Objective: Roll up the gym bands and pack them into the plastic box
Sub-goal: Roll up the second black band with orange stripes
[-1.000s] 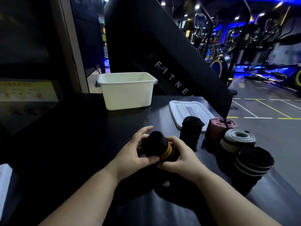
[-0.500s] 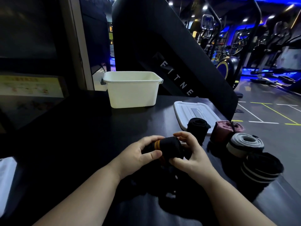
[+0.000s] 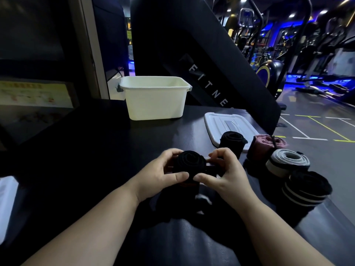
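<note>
A rolled black gym band (image 3: pixel 189 162) stands on end between both hands above the dark table, its spiral end facing up. My left hand (image 3: pixel 159 174) grips its left side, thumb across the front. My right hand (image 3: pixel 223 172) pinches its right side with thumb and fingers. The band's loose tail (image 3: pixel 199 200) hangs down to the table. The white plastic box (image 3: pixel 154 100) sits open at the back centre. Four rolled bands stand to the right: a black roll (image 3: pixel 232 141), a pink roll (image 3: pixel 265 145), a grey-white roll (image 3: pixel 287 162), and a black striped roll (image 3: pixel 307 189).
The box's white lid (image 3: pixel 226 125) lies flat behind the rolls. A slanted black machine panel (image 3: pixel 201 54) rises behind the table. The table's right edge drops to the gym floor (image 3: pixel 317 131). A white object (image 3: pixel 7 204) sits at the left edge.
The roll has been turned from lying sideways with its orange stripe showing to standing with its spiral end up. Both hands shifted slightly with it.
</note>
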The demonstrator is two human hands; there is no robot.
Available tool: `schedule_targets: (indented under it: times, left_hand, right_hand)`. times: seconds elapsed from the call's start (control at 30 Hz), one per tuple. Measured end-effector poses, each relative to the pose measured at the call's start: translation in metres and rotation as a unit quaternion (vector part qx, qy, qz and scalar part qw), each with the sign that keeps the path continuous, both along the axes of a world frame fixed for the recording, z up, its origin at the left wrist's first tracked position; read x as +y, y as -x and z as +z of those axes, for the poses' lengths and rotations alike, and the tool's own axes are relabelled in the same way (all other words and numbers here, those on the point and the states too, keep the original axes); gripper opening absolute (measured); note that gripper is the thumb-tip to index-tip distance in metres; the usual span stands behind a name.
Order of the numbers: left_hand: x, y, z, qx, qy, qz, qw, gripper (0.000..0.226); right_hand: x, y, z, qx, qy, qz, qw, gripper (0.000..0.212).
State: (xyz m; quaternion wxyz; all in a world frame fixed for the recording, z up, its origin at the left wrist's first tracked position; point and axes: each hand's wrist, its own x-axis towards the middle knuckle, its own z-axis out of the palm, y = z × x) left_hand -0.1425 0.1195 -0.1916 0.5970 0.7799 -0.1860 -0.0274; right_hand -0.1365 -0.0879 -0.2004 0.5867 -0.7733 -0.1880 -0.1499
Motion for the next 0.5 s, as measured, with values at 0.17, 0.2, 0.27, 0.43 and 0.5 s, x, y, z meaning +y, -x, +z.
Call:
schedule_targets:
  times: [0.17, 0.2, 0.27, 0.43, 0.5]
  left_hand:
    - [0.003, -0.001, -0.003, 0.013, 0.017, 0.015, 1.0, 0.063]
    - [0.004, -0.002, -0.005, 0.024, 0.037, 0.011, 0.999, 0.059]
    - [0.005, -0.004, -0.008, 0.045, 0.076, 0.012, 0.996, 0.051]
    - [0.003, -0.005, -0.01, 0.042, 0.085, 0.026, 0.995, 0.029]
    - [0.003, -0.005, -0.01, 0.025, 0.057, 0.046, 0.997, 0.038]
  right_hand:
    - [-0.005, -0.005, -0.002, -0.121, 0.091, -0.11, 0.982, 0.051]
    - [-0.006, -0.004, -0.003, -0.131, 0.087, -0.103, 0.982, 0.048]
    - [-0.004, -0.002, -0.003, -0.109, 0.062, -0.065, 0.99, 0.04]
    - [0.0, 0.003, -0.001, -0.019, 0.032, -0.003, 0.999, 0.014]
    - [-0.001, 0.005, 0.001, 0.006, 0.025, 0.015, 1.0, 0.028]
